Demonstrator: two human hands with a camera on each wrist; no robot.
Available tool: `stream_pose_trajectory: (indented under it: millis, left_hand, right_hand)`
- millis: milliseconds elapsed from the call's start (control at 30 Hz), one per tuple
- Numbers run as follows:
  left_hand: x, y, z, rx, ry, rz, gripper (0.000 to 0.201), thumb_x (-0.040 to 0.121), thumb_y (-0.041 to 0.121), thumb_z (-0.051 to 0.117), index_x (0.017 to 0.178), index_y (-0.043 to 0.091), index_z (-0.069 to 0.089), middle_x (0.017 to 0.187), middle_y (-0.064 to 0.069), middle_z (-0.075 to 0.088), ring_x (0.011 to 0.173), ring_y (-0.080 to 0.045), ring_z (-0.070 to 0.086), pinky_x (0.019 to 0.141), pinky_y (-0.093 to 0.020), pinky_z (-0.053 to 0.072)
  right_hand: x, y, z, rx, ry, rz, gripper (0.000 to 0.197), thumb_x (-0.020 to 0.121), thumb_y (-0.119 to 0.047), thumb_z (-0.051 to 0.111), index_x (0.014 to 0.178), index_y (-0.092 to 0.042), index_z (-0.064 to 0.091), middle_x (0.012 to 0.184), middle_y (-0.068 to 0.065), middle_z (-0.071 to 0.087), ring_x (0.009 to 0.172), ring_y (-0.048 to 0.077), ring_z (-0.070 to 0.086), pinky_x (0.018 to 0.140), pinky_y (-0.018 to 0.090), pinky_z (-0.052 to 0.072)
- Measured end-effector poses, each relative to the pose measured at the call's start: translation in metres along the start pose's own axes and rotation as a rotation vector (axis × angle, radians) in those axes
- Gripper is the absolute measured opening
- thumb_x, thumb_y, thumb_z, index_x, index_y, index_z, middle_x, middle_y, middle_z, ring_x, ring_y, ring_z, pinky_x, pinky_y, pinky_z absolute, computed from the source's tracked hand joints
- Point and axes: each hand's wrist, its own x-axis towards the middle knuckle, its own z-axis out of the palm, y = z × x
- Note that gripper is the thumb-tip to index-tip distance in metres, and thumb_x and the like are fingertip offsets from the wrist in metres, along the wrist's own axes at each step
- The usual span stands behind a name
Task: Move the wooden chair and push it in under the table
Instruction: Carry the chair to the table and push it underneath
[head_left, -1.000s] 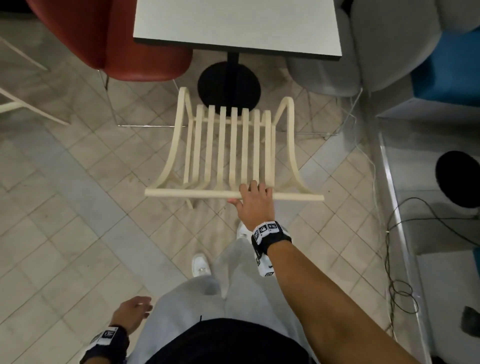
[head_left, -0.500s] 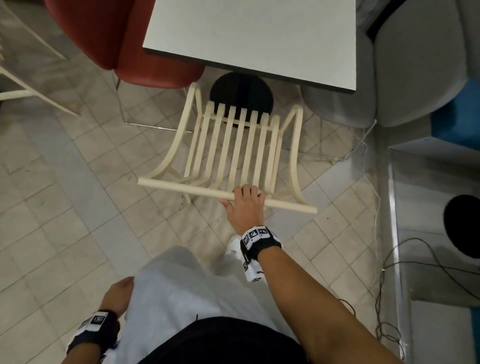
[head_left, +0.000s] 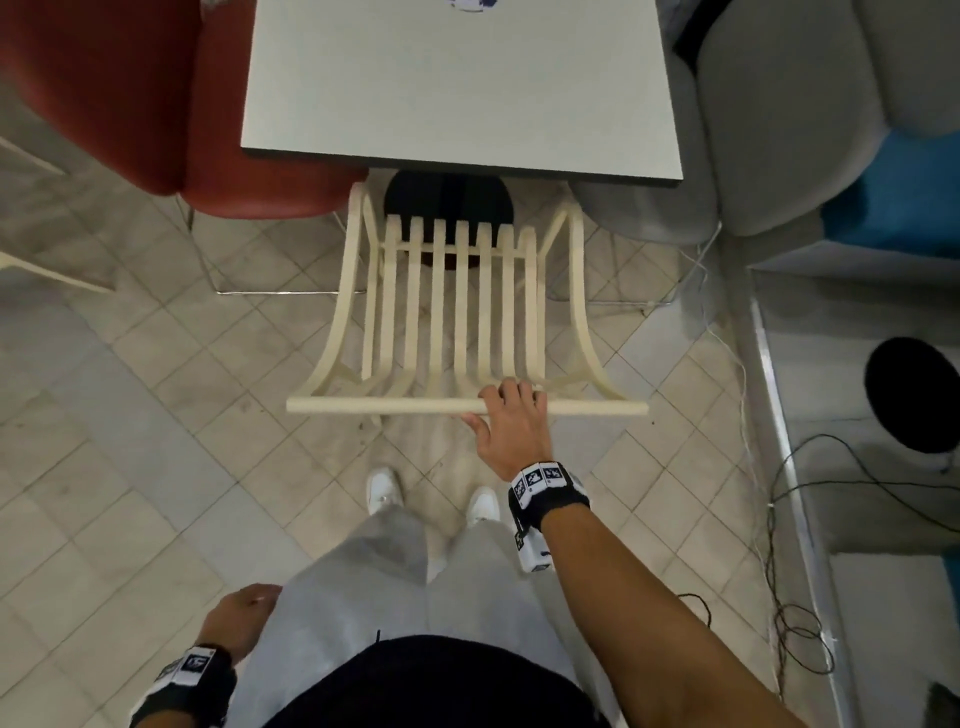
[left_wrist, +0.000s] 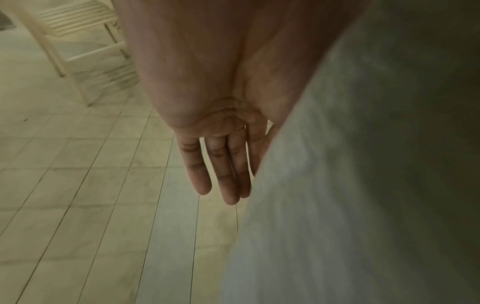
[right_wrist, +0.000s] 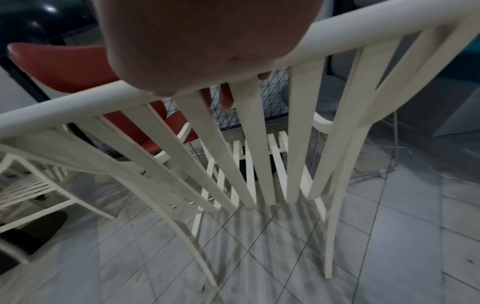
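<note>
A cream slatted wooden chair (head_left: 457, 312) stands on the tiled floor, its seat front just under the near edge of the grey square table (head_left: 462, 88). My right hand (head_left: 511, 421) grips the chair's top rail (head_left: 374, 406) right of its middle, fingers curled over it. In the right wrist view the same hand (right_wrist: 197, 51) wraps the rail (right_wrist: 363, 28), fingertips showing between the slats. My left hand (head_left: 241, 621) hangs beside my grey trousers; in the left wrist view its fingers (left_wrist: 221, 170) are straight and hold nothing.
A red chair (head_left: 171, 104) stands left of the table, a grey armchair (head_left: 769, 119) right of it. The table's black round base (head_left: 447, 202) lies ahead of the chair. Cables (head_left: 800, 613) trail on the floor at right beside a raised ledge (head_left: 779, 415). Another cream chair (left_wrist: 78, 41) stands at left.
The chair has slid forward toward the table and straightened, its front now reaching under the table edge. My right hand keeps its grip on the rail; I have stepped forward.
</note>
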Motion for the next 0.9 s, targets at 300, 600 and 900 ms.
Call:
stream_pose_trajectory:
  millis: [300,600,900]
  left_hand:
    - [0.012,0.112,-0.108,0.076,0.541,0.587,0.031,0.082,0.011,0.067,0.113,0.013,0.065,0.102,-0.006,0.067,0.091,-0.023,0.061,0.082,-0.033,0.049]
    - [0.031,0.257,-0.114,0.471,0.447,0.870,0.060,0.080,0.063,0.056,0.130,0.031,0.054,0.123,0.005,0.065,0.117,-0.019,0.057,0.103,-0.040,0.041]
    - [0.044,0.271,-0.106,0.398,0.506,0.945,0.029,0.084,0.047,0.064,0.109,0.032,0.069,0.099,0.008,0.076,0.092,-0.018,0.068,0.083,-0.038,0.047]
  right_hand:
    - [0.052,0.015,-0.007,0.104,-0.002,0.010,0.054,0.093,-0.067,0.043,0.109,-0.020,0.064,0.106,0.004,0.059,0.099,0.026,0.052,0.091,0.040,0.039]
    - [0.027,0.089,-0.008,0.172,0.079,0.072,0.056,0.096,-0.064,0.043,0.117,-0.016,0.065,0.110,0.004,0.063,0.105,0.028,0.054,0.102,0.043,0.041]
    - [0.019,0.149,-0.011,0.176,0.091,0.074,0.069,0.096,-0.070,0.026,0.112,-0.015,0.065,0.108,0.005,0.066,0.101,0.029,0.057,0.097,0.042,0.045]
